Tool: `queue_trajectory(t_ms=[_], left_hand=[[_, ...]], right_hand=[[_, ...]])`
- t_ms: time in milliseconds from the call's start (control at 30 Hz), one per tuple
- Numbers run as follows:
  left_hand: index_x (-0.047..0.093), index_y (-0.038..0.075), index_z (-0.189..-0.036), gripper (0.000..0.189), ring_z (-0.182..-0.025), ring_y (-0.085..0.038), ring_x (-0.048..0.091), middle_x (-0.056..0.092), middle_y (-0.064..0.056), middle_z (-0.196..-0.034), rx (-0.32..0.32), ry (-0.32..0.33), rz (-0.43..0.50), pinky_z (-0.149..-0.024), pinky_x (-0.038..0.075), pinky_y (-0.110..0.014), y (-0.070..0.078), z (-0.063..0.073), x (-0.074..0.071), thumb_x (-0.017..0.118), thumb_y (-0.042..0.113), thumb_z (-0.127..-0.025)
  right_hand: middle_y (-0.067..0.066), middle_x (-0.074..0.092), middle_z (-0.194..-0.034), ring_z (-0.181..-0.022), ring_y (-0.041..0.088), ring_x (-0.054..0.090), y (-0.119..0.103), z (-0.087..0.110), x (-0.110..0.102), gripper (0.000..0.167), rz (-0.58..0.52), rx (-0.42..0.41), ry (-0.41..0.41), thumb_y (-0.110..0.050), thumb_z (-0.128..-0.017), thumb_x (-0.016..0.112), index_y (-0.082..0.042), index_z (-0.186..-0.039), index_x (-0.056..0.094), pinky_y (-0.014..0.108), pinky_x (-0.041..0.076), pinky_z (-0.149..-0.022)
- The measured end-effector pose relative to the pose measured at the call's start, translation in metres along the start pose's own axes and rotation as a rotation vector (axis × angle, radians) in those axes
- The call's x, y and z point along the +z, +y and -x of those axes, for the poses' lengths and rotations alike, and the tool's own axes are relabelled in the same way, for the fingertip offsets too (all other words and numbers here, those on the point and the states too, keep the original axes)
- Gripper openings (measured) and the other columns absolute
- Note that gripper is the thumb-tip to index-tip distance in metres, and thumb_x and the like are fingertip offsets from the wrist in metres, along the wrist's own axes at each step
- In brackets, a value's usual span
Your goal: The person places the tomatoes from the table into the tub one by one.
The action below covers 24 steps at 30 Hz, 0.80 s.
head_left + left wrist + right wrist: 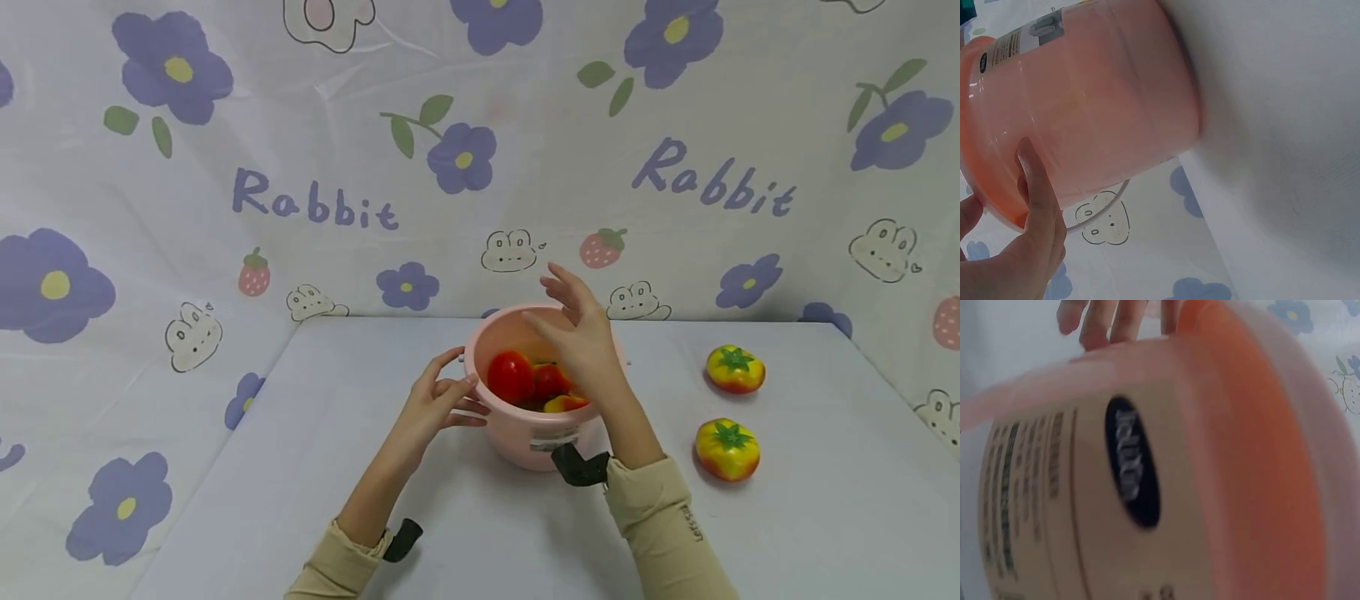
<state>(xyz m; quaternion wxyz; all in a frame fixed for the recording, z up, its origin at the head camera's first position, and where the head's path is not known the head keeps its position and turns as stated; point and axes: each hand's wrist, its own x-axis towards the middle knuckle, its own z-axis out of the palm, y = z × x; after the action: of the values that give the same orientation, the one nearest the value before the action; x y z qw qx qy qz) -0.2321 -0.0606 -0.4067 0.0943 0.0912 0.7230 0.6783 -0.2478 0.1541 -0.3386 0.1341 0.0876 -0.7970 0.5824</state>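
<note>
My left hand [435, 408] holds the near left side of a pink plastic bucket [510, 437], thumb and fingers at its rim and outer wall. In the left wrist view its fingers [1038, 187] lie along that wall just below the rim. Inside the bucket are toy fruits or vegetables, among them a red round one [512, 377] and a yellow-red one [564, 403]. Over the bucket's right side hovers my right hand [585, 342], empty, its fingers spread and slightly bent. It hides part of the contents. The right wrist view shows the bucket's paper label [1097, 506] close up.
Two yellow-red toy persimmons with green leafy tops stand on the white table [817, 500] right of the bucket, a farther one [735, 369] and a nearer one [727, 450]. A patterned cloth [315, 133] hangs behind the table. The bucket's thin handle [1100, 209] hangs down.
</note>
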Motion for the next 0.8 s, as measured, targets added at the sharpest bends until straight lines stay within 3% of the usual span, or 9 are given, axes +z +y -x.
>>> queue_trajectory(t_ms=[333,533,800], left_hand=[[0.033,0.023,-0.147,0.057,-0.094,-0.03,0.073,0.069,-0.02,-0.108,0.005,0.002,-0.014,-0.08,0.062,-0.04,0.0,0.0,0.0,0.059,0.031,-0.098],[0.032,0.024,-0.148,0.057,-0.097,-0.033,0.073,0.069,-0.02,-0.109,-0.004,0.003,-0.015,-0.08,0.062,-0.04,-0.001,0.001,-0.001,0.058,0.032,-0.098],[0.033,0.024,-0.148,0.058,-0.097,-0.033,0.073,0.069,-0.021,-0.109,-0.002,0.002,-0.019,-0.081,0.061,-0.04,0.0,0.0,0.0,0.059,0.034,-0.097]], right_hand=[[0.009,0.046,-0.151,-0.144,0.027,0.037,0.014,0.006,-0.022,0.07,0.038,0.03,0.036,-0.022,-0.091,0.069,-0.023,-0.151,0.034,0.049,0.026,-0.122],[0.01,0.047,-0.151,-0.144,0.026,0.038,0.026,0.011,-0.035,0.07,0.027,0.036,0.073,-0.023,-0.091,0.069,-0.022,-0.151,0.034,0.048,0.036,-0.116],[0.013,0.048,-0.149,-0.144,0.029,0.038,0.042,0.02,-0.053,0.071,0.101,0.042,0.134,-0.027,-0.091,0.069,-0.018,-0.152,0.033,0.053,0.026,-0.121]])
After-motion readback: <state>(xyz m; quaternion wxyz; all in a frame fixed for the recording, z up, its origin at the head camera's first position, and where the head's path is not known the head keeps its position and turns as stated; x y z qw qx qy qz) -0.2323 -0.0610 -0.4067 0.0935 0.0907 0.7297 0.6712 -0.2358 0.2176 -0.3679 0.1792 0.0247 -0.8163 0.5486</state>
